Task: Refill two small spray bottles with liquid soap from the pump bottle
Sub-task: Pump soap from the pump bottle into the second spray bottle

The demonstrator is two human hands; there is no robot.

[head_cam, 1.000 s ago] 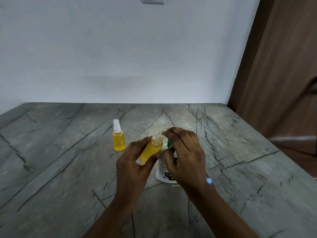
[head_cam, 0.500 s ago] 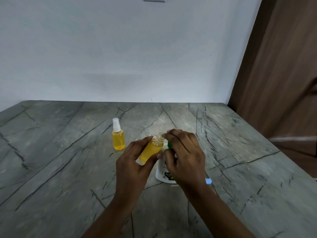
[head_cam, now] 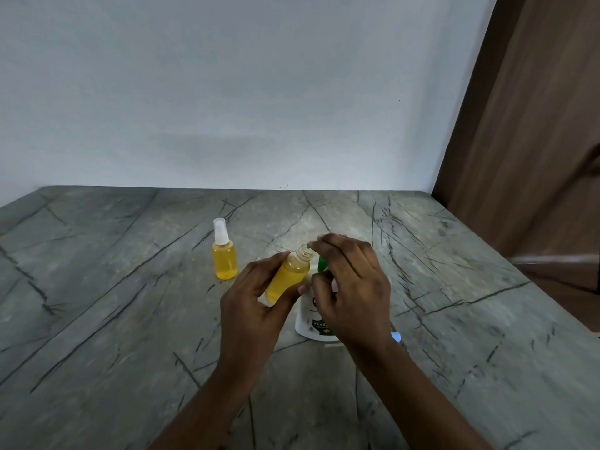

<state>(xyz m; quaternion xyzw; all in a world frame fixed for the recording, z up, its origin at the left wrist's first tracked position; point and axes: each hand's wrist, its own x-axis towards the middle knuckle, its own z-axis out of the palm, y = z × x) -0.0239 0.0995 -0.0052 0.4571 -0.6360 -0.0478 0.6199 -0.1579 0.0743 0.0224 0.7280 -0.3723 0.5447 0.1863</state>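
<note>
We count two spray bottles, one pump bottle [head_cam: 306, 321]. Far left on worktop [head_cam: 97, 319]: capped spray bottle [head_cam: 224, 259] upright, yellow liquid inside. Next, left hand [head_cam: 253, 306], fingers wrapped round second spray bottle [head_cam: 287, 276], uncapped, tilted right. Right hand [head_cam: 352, 287] at its open neck, fingers curled together; whether they pinch anything, we cannot tell. White pump bottle stands behind that hand, partly hidden.
</note>
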